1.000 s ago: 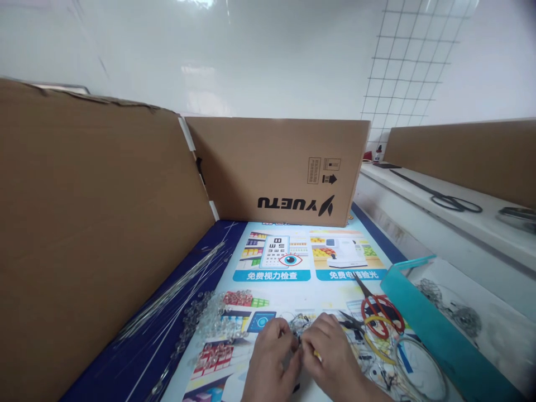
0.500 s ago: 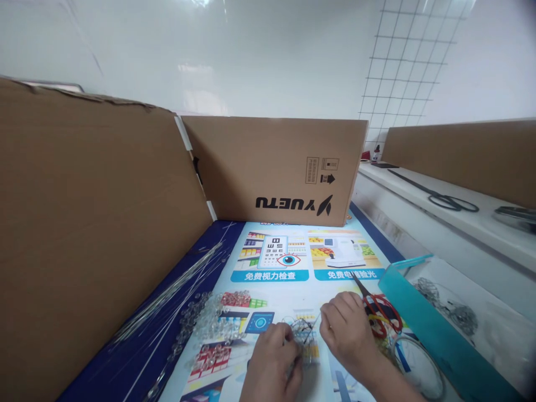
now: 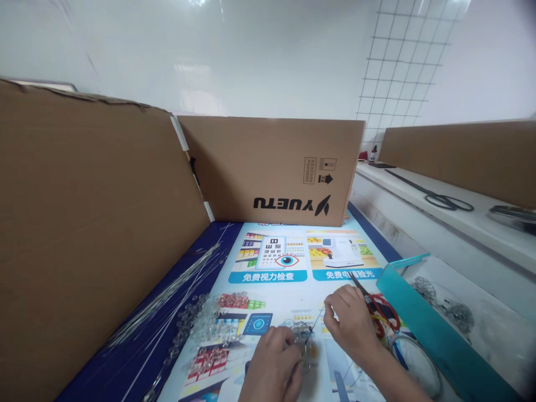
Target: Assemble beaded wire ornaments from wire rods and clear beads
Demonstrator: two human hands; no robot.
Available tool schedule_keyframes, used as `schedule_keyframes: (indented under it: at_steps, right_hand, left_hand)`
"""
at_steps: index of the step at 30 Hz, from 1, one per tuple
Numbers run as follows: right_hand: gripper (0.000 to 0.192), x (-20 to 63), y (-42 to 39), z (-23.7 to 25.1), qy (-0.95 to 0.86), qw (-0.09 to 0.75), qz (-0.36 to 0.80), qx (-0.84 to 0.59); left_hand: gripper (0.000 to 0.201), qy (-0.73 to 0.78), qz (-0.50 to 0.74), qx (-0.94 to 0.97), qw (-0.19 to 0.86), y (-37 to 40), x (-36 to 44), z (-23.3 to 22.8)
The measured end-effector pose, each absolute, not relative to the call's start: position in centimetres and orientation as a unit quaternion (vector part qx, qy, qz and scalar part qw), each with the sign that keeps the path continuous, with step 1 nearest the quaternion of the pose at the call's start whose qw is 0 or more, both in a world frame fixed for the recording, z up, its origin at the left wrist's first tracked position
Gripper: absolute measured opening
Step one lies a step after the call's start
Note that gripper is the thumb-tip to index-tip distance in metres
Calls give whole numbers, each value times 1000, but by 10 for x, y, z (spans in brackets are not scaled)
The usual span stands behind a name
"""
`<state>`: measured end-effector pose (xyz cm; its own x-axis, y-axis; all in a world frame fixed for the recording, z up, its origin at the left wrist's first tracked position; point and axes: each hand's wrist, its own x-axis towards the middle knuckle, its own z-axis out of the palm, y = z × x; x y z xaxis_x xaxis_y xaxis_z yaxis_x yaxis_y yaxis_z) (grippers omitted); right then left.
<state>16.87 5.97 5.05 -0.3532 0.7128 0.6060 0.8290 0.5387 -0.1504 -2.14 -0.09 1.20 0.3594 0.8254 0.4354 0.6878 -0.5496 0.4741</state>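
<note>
At the bottom middle, my left hand (image 3: 274, 363) is closed on a small clear bead-and-wire piece (image 3: 302, 340) that rests on the printed poster (image 3: 276, 268). My right hand (image 3: 354, 324) is just to its right, pinching a thin wire (image 3: 315, 325) that runs down to the piece. A heap of clear glass beads (image 3: 205, 324) lies left of my left hand. Red-handled scissors (image 3: 379, 312) lie right behind my right hand.
Brown cardboard panels stand at the left (image 3: 92, 234) and at the back (image 3: 272, 167). Long thin wires (image 3: 167, 296) lie on the blue mat. A teal tray wall (image 3: 422, 324) borders the right, with wire pieces (image 3: 444, 307) behind it. Black scissors (image 3: 435, 196) lie on the white shelf.
My right hand has drawn away from my left hand, up and to the right, pulling the thin wire out. The left hand stayed on the bead piece.
</note>
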Motion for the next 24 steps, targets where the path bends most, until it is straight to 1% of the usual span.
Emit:
schedule_keyframes:
  at_steps: [4,8,13,24]
  right_hand:
    - [15,171,58,57,-817,316,-109,-470]
    - [16,171,57,63,-817,318,-126,-465]
    - [16,171,55,65,-818,320,-127,-462]
    - [17,172,55,67,-821,312,-132,-460]
  left_hand:
    - [13,467,325,815,110,0,-21,10]
    - [17,464,326,815,116,-1,-21,11]
    - [22,457,330,818,115,-1,-23,11]
    - [26,455,336,816,119,0,-23,7]
